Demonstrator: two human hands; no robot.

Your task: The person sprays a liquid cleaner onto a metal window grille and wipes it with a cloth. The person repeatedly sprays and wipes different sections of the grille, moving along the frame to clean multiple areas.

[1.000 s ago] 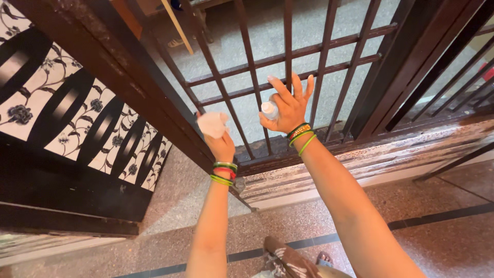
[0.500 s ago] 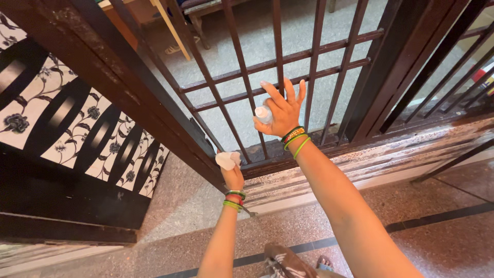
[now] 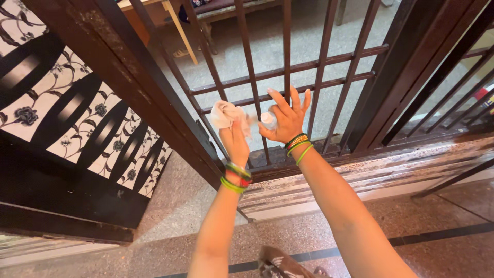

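A black panel (image 3: 72,113) with white floral cut-out strips occupies the left side. Beside it, a dark diagonal frame post (image 3: 149,98) runs from upper left down toward the floor. A worn sill (image 3: 391,164), streaked and peeling, lies along the base at right. Speckled stone flooring (image 3: 442,247) with a dark inlaid stripe (image 3: 447,231) covers the foreground. Beyond the bars, what appears to be wooden furniture legs (image 3: 180,31) stands on a pale grey floor (image 3: 303,41).
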